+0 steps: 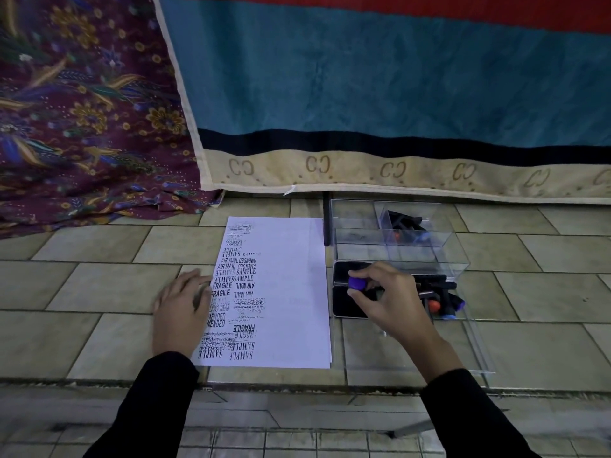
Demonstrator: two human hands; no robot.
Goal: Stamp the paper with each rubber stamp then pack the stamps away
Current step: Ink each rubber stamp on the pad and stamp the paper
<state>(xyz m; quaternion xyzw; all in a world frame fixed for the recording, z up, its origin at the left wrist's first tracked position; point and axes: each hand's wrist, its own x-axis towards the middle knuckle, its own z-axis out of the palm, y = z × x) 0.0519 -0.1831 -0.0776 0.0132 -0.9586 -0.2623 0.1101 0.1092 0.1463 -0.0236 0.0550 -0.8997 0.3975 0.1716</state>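
A white paper (291, 292) lies on the tiled floor, its left half covered in black stamp prints. My left hand (182, 312) rests flat on the paper's left edge. My right hand (386, 299) pinches a rubber stamp by its purple knob (357, 283), held over the black ink pad (344, 292) right of the paper. Several more stamps (443, 299) with orange and blue knobs lie just right of the pad, inside a clear plastic tray.
A clear plastic organiser box (396, 239) with compartments stands behind the ink pad and holds a few dark stamps (406, 226). A teal and beige blanket (363, 94) and a patterned purple cloth (82, 110) hang at the back. A floor step edge (297, 385) runs near me.
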